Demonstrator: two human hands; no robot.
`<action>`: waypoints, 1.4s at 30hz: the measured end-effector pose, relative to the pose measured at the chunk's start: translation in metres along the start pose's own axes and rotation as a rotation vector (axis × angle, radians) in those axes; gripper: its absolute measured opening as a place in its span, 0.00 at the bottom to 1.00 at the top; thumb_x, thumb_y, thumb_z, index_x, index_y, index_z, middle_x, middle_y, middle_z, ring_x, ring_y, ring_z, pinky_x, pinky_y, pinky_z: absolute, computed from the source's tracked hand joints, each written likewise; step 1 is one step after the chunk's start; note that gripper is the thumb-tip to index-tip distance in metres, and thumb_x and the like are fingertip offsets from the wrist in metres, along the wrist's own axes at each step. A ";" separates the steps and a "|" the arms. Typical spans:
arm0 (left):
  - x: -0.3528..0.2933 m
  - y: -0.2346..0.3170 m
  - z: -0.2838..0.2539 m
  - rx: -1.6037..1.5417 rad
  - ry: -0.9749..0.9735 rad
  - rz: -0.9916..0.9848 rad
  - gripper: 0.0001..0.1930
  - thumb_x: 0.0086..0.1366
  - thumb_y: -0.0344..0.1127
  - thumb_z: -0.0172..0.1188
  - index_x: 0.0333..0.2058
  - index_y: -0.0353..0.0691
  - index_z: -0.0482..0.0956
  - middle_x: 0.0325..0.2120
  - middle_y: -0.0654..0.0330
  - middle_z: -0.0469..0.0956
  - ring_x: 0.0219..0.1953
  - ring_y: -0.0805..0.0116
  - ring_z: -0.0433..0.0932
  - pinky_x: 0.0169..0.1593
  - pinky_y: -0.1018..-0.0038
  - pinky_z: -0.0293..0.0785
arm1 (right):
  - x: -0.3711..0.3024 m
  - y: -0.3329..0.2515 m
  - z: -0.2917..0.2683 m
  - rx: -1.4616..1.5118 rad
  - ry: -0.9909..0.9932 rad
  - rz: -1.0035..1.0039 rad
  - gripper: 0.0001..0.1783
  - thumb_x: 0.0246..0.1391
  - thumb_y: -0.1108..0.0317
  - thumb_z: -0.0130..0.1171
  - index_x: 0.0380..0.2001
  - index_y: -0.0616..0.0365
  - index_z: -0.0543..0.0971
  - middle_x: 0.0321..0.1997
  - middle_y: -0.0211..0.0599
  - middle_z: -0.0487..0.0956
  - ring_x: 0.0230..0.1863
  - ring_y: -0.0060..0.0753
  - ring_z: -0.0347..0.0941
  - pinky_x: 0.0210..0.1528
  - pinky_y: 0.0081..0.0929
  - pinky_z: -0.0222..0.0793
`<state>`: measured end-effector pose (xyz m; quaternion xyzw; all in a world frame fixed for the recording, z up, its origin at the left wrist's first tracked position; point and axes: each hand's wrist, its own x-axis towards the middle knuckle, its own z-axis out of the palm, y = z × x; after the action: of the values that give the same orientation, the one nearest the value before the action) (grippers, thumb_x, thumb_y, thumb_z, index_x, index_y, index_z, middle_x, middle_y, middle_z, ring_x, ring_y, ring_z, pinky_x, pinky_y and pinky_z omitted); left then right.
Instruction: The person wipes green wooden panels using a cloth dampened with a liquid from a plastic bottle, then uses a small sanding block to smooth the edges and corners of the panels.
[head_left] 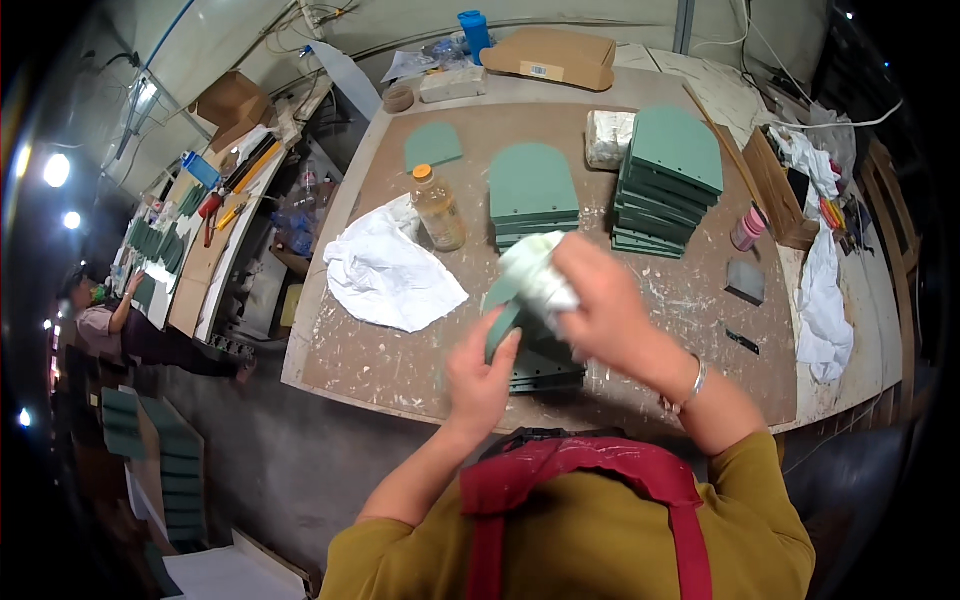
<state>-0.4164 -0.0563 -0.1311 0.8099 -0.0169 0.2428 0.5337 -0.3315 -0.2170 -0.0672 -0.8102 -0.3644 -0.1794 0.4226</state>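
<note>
Close to the bench's front edge, my left hand (478, 378) grips a green panel (504, 328) tilted on its edge, thumb against its side. My right hand (612, 305), blurred by motion, clasps a crumpled white cloth (540, 272) at the panel's upper part. The cloth hides some of the panel. Under my hands sits a low stack of green panels (548, 378). Farther back stand a second stack of round-topped panels (533, 182) and a taller one (675, 150) at the right. A bottle with an orange cap (438, 215) stands beside a spread white cloth (390, 270).
On the brown bench (640, 350) lie a single green panel (432, 146), a white wrapped block (608, 138), a pink bottle (747, 230) and a grey block (745, 281). A flat cardboard box (550, 58) is behind. Another person (110, 320) works at the left table.
</note>
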 end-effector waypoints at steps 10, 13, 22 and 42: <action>-0.005 0.018 -0.001 -0.048 -0.077 -0.107 0.16 0.64 0.27 0.57 0.51 0.32 0.74 0.40 0.49 0.81 0.41 0.65 0.80 0.46 0.73 0.73 | 0.002 -0.020 -0.010 -0.129 -0.086 -0.054 0.12 0.41 0.74 0.55 0.33 0.61 0.69 0.34 0.45 0.71 0.38 0.55 0.70 0.36 0.46 0.67; -0.002 0.022 0.003 -0.049 -0.050 -0.033 0.15 0.64 0.27 0.58 0.48 0.31 0.74 0.36 0.54 0.79 0.36 0.71 0.76 0.42 0.75 0.72 | 0.006 0.003 -0.013 0.041 -0.100 0.142 0.10 0.46 0.74 0.54 0.34 0.62 0.72 0.33 0.48 0.74 0.37 0.54 0.73 0.37 0.41 0.69; -0.014 0.002 0.010 -0.248 0.121 -0.089 0.18 0.58 0.22 0.58 0.48 0.32 0.75 0.41 0.57 0.79 0.44 0.66 0.77 0.51 0.70 0.71 | 0.001 -0.026 -0.001 -0.158 -0.216 -0.367 0.14 0.41 0.73 0.57 0.35 0.58 0.76 0.39 0.36 0.75 0.44 0.43 0.71 0.48 0.40 0.62; -0.043 -0.009 -0.030 -0.349 -0.058 -0.191 0.18 0.64 0.22 0.54 0.54 0.33 0.72 0.51 0.56 0.75 0.53 0.71 0.71 0.58 0.75 0.64 | -0.053 0.085 0.038 0.651 -0.011 0.398 0.18 0.56 0.74 0.49 0.50 0.64 0.74 0.53 0.42 0.75 0.56 0.39 0.69 0.60 0.30 0.60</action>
<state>-0.4634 -0.0363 -0.1472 0.7098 0.0028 0.1611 0.6857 -0.3045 -0.2409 -0.1675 -0.6895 -0.2400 0.0359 0.6824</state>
